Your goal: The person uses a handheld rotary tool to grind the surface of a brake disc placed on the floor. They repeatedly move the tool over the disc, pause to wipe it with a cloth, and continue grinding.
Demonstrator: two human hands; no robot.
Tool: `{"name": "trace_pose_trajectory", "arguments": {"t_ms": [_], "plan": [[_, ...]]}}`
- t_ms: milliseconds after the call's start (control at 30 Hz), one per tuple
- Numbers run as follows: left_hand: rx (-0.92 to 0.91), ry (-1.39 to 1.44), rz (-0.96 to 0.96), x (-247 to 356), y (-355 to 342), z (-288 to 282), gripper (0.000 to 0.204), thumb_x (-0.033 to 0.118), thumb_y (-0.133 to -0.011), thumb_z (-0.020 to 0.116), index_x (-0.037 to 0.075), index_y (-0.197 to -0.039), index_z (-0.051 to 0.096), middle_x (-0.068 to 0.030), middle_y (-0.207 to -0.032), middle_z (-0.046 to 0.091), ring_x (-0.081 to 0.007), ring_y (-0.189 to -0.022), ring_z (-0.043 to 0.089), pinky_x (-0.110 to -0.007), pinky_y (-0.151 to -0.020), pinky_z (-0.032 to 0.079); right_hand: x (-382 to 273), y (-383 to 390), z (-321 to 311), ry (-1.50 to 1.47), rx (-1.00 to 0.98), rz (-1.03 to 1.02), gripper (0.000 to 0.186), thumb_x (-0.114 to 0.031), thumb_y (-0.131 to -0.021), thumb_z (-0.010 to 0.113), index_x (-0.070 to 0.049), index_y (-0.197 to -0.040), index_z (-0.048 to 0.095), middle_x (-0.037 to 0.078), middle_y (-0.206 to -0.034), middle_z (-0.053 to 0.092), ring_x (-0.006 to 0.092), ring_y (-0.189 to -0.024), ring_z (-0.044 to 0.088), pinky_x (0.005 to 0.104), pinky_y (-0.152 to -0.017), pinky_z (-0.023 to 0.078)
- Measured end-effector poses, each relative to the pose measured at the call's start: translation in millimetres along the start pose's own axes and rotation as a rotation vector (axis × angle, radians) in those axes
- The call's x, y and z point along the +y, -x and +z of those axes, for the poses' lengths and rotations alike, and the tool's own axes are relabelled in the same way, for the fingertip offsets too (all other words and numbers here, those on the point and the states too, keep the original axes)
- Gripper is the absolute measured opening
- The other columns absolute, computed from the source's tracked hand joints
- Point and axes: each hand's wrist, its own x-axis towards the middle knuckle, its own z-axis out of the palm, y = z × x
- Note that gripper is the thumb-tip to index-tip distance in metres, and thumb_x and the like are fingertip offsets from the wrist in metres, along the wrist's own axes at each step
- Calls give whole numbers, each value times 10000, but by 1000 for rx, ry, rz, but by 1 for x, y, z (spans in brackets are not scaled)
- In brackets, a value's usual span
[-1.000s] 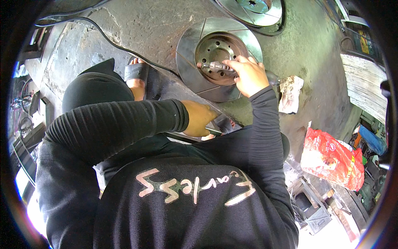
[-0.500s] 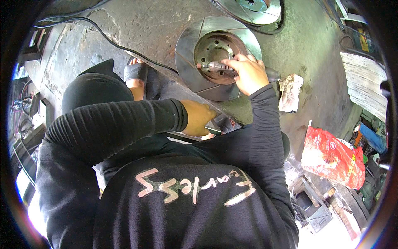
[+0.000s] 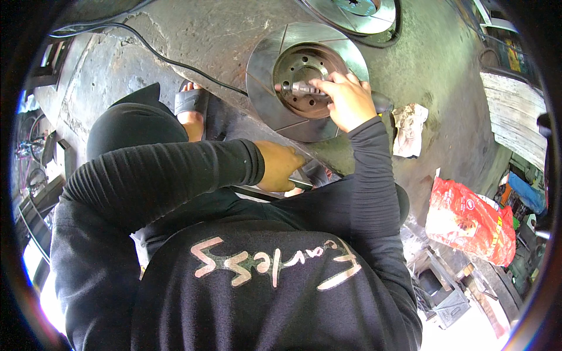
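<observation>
My right hand (image 3: 351,102) is closed round a die grinder (image 3: 383,103) with a silver nose and a small pinkish tip. Its nose reaches over the recessed centre of a slotted brake disc (image 3: 266,64), which lies flat with bolt holes round its hub. Whether the tip touches the metal I cannot tell. My left hand (image 3: 280,167) sits low over my lap, fingers curled, beside a metal edge (image 3: 301,182). What it grips, if anything, is hidden under the fingers.
Another brake disc (image 3: 374,23) lies at the far edge, a dark hose around it. A black cable (image 3: 158,54) crosses the concrete floor from the left. A stained pale cloth (image 3: 408,130) lies right of the grinder, with a red plastic bag (image 3: 468,222) nearer me.
My right hand has shifted slightly left, and the grinder's rear end has moved with it. The cable's end near the disc has risen a little. My left hand stays put.
</observation>
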Motion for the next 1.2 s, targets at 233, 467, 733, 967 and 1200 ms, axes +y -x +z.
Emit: {"name": "trace_pose_trajectory", "arguments": {"t_ms": [233,467,733,967,1200], "plan": [[-1,-2,-3,3,1,-4,575,340,-810,623,-19,-1242,499,-212,-1064,587,-372,-1004,596,-452,-870,481,5,4,-1,43,5,-20,459,-50,-769,587,-251,-1178,644,43,-1080,604,245,-1048,537,503,-902,359],[6,-5,-4,0,2,0,582,335,-810,617,-13,-1259,492,-210,-1072,586,-377,-999,598,-457,-875,482,-4,-5,2,94,50,7,572,-1,-715,634,-252,-1228,608,23,-1102,583,230,-1065,523,441,-870,360],[-13,-30,-9,0,2,-3,590,332,-818,604,-13,-1280,480,-211,-1107,582,-368,-1031,589,-442,-896,477,7,13,-12,31,-124,6,568,1,-718,616,-248,-1229,608,36,-1148,574,237,-1101,514,458,-893,365],[-24,-31,-5,5,7,-7,611,351,-838,596,-30,-1295,456,-225,-1142,564,-374,-1042,582,-443,-909,471,15,36,-25,-397,-59,43,589,-16,-742,652,-142,-1305,532,132,-1204,574,305,-1099,555,429,-931,433],[103,-155,18,6,10,-19,661,405,-860,583,-57,-1308,432,-256,-1200,542,-378,-1098,559,-425,-938,455,21,72,-29,-1027,135,152,654,-86,-786,699,73,-1347,403,233,-1278,543,282,-1153,558,341,-985,429]]}}
